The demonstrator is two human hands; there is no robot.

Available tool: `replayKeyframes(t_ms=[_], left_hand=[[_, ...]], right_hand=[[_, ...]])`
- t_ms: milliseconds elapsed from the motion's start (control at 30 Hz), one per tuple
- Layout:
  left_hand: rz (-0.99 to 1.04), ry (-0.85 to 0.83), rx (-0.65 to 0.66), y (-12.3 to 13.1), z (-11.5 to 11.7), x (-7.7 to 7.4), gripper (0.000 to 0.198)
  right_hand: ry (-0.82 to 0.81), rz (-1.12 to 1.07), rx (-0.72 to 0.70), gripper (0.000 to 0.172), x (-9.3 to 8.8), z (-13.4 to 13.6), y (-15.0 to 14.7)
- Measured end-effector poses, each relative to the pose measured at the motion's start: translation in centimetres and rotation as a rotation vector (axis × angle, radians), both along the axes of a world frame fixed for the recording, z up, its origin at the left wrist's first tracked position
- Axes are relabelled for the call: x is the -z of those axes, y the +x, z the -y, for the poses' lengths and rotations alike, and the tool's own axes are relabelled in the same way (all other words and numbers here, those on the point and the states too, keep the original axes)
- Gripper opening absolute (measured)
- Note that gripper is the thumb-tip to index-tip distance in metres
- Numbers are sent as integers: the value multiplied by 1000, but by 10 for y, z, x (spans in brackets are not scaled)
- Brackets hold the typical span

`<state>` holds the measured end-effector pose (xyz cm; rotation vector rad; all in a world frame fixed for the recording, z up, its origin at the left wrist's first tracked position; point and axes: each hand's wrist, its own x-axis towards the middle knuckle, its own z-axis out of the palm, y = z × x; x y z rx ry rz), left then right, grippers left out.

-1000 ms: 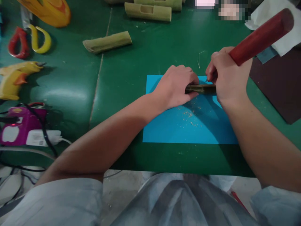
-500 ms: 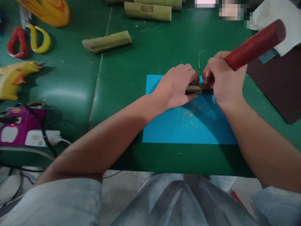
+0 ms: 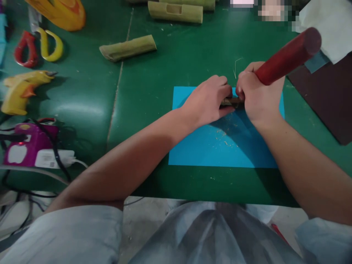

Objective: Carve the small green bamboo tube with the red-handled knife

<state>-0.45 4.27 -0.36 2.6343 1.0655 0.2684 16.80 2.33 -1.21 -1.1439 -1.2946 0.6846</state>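
My left hand (image 3: pixel 207 97) is closed around a slim, dark bamboo piece (image 3: pixel 231 101), with its thumb below and fingers above. The piece lies low over a blue sheet (image 3: pixel 198 150) sprinkled with small shavings. In my right hand (image 3: pixel 261 90), a closed fist grips a tool with a thick red handle (image 3: pixel 291 55). That handle slants up to the right; the tool's working end is hidden by the fist, against the right part of the bamboo. Both hands are almost touching.
A cut bamboo tube (image 3: pixel 128 47) lies beyond the sheet, and a notched bamboo tube (image 3: pixel 189 14) is at the back. Scissors (image 3: pixel 26 49), a yellow glue gun (image 3: pixel 20 90) and a purple power block (image 3: pixel 30 143) with cables line the left. A dark board (image 3: pixel 327 99) lies right.
My right hand and the red handle have moved a little left along the bamboo, toward my left hand, covering more of it. The view has shifted slightly. My left hand keeps its grip.
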Motion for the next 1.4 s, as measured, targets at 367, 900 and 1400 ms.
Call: replayKeyframes(t_ms=[367, 900, 1400], left_hand=[[79, 4, -14, 0, -5, 12, 14], [100, 8, 9, -1, -5, 13, 19], [61, 39, 4, -18, -7, 15, 26]], right_hand=[[-124, -183, -29, 46, -3, -6, -3], [-20, -153, 44, 45, -3, -2, -2], [-9, -108, 4, 40, 0, -3, -1]])
